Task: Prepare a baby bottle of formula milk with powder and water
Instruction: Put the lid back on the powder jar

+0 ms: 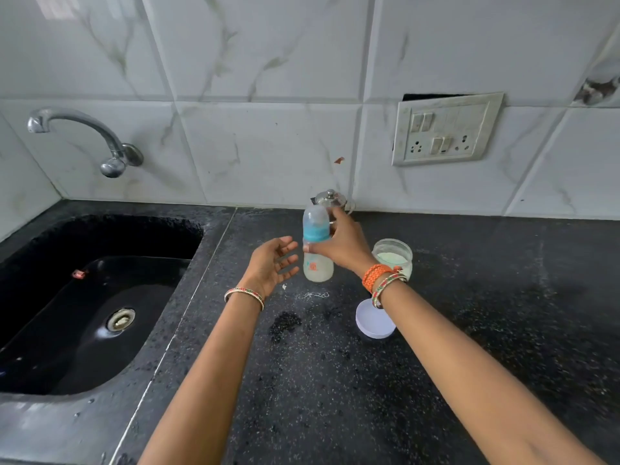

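Observation:
A baby bottle (315,260) with a blue collar and a clear cap holds cloudy white liquid and stands upright at the middle of the black counter (469,330). My right hand (342,245) grips it around the collar from the right. My left hand (273,263) hovers just left of the bottle, palm up, fingers apart, holding nothing. An open glass jar (392,255) of pale powder sits right behind my right wrist. Its white lid (374,318) lies flat on the counter in front of the jar.
A steel pot (330,198) with a knob lid stands against the wall behind the bottle. A black sink (84,297) fills the left side under a steel tap (84,135). A switch and socket plate (446,129) hangs on the tiled wall. Powder specks dot the counter near the bottle.

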Demonstrator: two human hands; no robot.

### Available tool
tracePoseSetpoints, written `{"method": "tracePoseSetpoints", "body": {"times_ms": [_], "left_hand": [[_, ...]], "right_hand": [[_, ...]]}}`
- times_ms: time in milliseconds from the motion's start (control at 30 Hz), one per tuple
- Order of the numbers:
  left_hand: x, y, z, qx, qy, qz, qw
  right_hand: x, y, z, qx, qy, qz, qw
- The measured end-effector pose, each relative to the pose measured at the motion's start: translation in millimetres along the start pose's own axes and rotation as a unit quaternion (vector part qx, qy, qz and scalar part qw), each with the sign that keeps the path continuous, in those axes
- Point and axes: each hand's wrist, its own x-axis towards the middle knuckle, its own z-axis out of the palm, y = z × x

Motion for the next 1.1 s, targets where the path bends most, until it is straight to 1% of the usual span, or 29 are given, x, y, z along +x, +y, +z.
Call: {"method": "tracePoseSetpoints", "body": {"times_ms": [100, 233, 333, 400, 433, 500, 567, 600, 633, 667, 700, 867, 967, 1067, 1100], "left_hand": [[4.8, -6.2, -7.7, 0.004, 0.033, -0.018, 0.999], [8.2, -14.1, -25.3, 0.005, 0.05, -0.039, 0.998], [9.6, -19.4, -31.9, 0.007, 0.059, -0.044, 0.997], [9.5, -23.0, -31.2, 0.014, 0.059, -0.048, 0.997], [9.8, -26.0, -29.6, 0.02, 0.056, -0.051, 0.997], [8.9, -34.1, -26.0, 0.031, 0.043, -0.058, 0.997], [6.3, -43.4, -21.7, 0.034, 0.019, -0.073, 0.997], [5.0, -48.8, -18.4, 0.036, 0.006, -0.084, 0.996], [3.8, -53.9, -14.7, 0.038, -0.004, -0.097, 0.994], [2.6, -59.0, -9.7, 0.042, -0.013, -0.111, 0.993], [0.7, -63.7, -4.6, 0.046, -0.022, -0.121, 0.991], [-9.8, -77.6, 21.0, 0.094, -0.08, -0.152, 0.981], [-14.0, -78.9, 32.2, 0.11, -0.106, -0.148, 0.977], [-13.9, -75.6, 37.3, 0.114, -0.11, -0.132, 0.979], [-13.4, -73.5, 37.3, 0.112, -0.11, -0.125, 0.98]], "right_hand": [[3.1, 14.7, 18.9, -0.033, -0.017, 0.027, 0.999], [2.4, 29.7, 34.0, -0.023, -0.023, 0.05, 0.998], [4.9, 26.8, 35.6, -0.033, -0.061, 0.059, 0.996], [3.0, 20.9, 33.4, -0.084, -0.088, 0.076, 0.99], [-2.1, 18.4, 30.0, -0.131, -0.094, 0.088, 0.983], [-22.1, 17.8, 18.3, -0.267, -0.106, 0.097, 0.953], [-50.4, 26.6, 4.6, -0.402, -0.153, 0.086, 0.899], [-65.6, 32.9, -2.3, -0.452, -0.181, 0.086, 0.869], [-78.5, 38.8, -8.1, -0.486, -0.202, 0.091, 0.846], [-88.3, 45.0, -12.6, -0.504, -0.213, 0.101, 0.831], [-94.9, 49.7, -15.5, -0.51, -0.218, 0.114, 0.824], [-95.7, 59.7, -17.5, -0.479, -0.217, 0.145, 0.838], [-93.8, 59.2, -21.0, -0.427, -0.25, 0.183, 0.849], [-92.9, 52.9, -26.3, -0.406, -0.291, 0.179, 0.847], [-90.8, 47.6, -31.3, -0.378, -0.287, 0.172, 0.864]]}}
